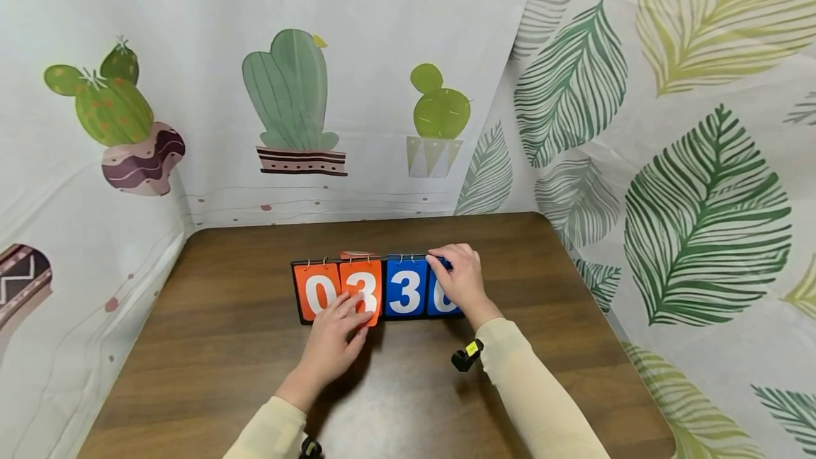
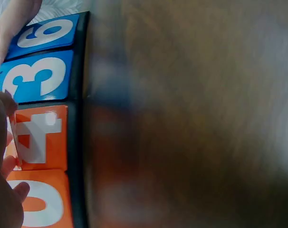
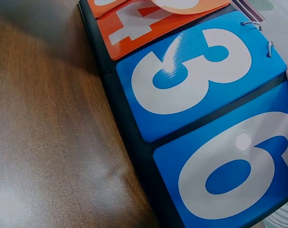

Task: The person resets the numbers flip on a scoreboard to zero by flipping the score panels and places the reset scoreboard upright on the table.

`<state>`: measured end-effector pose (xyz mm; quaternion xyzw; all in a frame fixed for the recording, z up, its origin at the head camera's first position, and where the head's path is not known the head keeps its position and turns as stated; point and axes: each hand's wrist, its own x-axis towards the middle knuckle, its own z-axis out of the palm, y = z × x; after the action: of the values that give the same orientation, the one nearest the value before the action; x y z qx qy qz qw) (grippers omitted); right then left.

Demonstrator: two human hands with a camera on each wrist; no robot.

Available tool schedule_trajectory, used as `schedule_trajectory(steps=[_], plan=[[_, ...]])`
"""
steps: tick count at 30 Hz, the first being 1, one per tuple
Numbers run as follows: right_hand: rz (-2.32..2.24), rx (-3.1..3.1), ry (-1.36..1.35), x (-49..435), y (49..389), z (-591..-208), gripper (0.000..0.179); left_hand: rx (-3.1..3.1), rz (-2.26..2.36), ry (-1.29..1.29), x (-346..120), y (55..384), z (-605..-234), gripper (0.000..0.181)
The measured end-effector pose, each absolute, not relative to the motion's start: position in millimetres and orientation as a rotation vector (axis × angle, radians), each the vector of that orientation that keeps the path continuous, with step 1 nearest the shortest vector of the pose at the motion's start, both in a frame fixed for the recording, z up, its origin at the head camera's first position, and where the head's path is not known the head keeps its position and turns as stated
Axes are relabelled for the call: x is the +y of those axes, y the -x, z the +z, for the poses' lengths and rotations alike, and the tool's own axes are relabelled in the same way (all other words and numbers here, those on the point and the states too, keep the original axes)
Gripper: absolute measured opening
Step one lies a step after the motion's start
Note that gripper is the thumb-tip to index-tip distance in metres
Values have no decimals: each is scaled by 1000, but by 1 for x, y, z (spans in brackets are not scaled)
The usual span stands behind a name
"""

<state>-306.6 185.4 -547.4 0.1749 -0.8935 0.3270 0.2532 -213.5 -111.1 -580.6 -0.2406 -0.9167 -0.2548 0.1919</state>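
A flip scoreboard (image 1: 384, 303) with a black backing stands on the table, its cards hung from metal rings along the top. My left hand (image 1: 331, 342) pinches the orange card with a 3 (image 1: 357, 276) and holds it lifted and bent away from the stack. Under it an orange card with a 4 (image 2: 44, 142) shows in the left wrist view. To its left hangs an orange 0 card (image 1: 306, 307). My right hand (image 1: 467, 278) grips the board's top right corner, partly covering the blue 6 card (image 3: 196, 166). The blue 3 card (image 3: 158, 97) hangs beside it.
The scoreboard stands toward the back of a brown wooden table (image 1: 210, 331) with rounded far corners. Behind and beside the table hang white cloths (image 1: 382, 6) printed with cacti and leaves. An orange card (image 1: 359, 255) shows behind the board's top edge.
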Motion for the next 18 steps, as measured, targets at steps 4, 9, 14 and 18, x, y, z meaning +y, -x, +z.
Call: schedule_trajectory(steps=[4, 9, 14, 18], plan=[[890, -2411, -483, 184, 308, -548, 28, -2559, -702, 573, -105, 213, -590, 30], [895, -2412, -486, 185, 307, -549, 28, -2596, -703, 451, -95, 213, -593, 26], [887, -2417, -479, 184, 306, -549, 26, -2623, -676, 353, -89, 217, -598, 25], [888, -2417, -477, 184, 306, -548, 26, -2656, -656, 258, -84, 221, -601, 26]])
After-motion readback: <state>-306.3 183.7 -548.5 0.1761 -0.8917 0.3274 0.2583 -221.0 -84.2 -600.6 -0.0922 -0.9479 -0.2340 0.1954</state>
